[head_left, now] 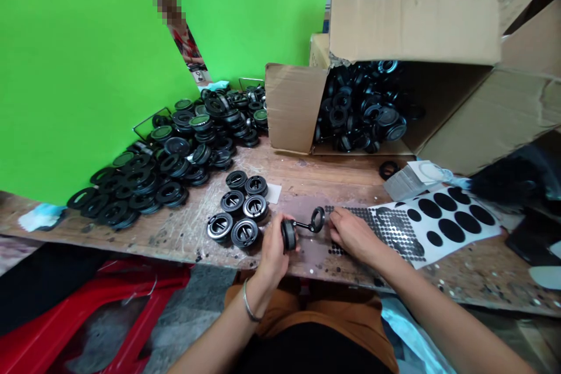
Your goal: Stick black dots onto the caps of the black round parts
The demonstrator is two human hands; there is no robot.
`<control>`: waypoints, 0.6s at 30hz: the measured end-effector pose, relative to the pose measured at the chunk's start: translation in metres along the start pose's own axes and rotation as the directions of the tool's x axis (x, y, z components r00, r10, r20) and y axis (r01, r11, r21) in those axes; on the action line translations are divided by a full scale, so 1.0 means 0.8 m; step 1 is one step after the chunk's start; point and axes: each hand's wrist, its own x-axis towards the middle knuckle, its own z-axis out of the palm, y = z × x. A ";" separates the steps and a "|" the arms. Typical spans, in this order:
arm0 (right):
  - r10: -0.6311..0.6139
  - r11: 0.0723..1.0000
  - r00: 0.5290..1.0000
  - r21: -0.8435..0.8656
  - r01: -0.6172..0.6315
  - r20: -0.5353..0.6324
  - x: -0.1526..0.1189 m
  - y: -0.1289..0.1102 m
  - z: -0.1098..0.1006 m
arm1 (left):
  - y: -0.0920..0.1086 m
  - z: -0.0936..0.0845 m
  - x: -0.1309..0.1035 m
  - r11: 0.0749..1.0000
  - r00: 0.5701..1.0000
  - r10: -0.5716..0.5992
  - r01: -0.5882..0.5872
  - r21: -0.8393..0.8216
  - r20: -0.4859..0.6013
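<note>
My left hand [276, 248] is closed around a black round holder [288, 235] with a ribbed edge. A short arm on the holder swings out to a black ring [318, 219], which points toward my right hand. Just right of that ring, my right hand [349, 232] has its fingertips pinched together over a sheet of small black dots [368, 219]; whatever they grip is too small to make out. Left of my left hand, several similar black round holders [232, 201] lie grouped on the wooden table, their slotted faces up. A small white card [274, 194] lies beside them.
A large heap of black round parts [175, 155] covers the table's left side by a green partition [245, 11]. An open cardboard box [289, 105] holds more. To the right lie a sheet of large black discs [451, 225] and a stack of pale cards [405, 182].
</note>
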 end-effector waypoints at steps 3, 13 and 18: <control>0.029 0.999 0.991 0.048 -0.023 -0.133 -0.010 0.004 0.007 | 0.001 0.002 -0.001 1.000 1.000 0.005 -0.005 0.028 0.002; 0.024 0.867 0.865 0.441 0.231 -0.502 -0.021 -0.063 -0.055 | 0.003 0.013 -0.019 0.988 0.985 -0.030 0.003 0.157 0.167; 0.036 0.911 0.884 0.378 0.163 -0.467 -0.014 -0.081 -0.046 | -0.001 0.018 -0.026 0.987 0.989 -0.025 0.002 0.160 0.146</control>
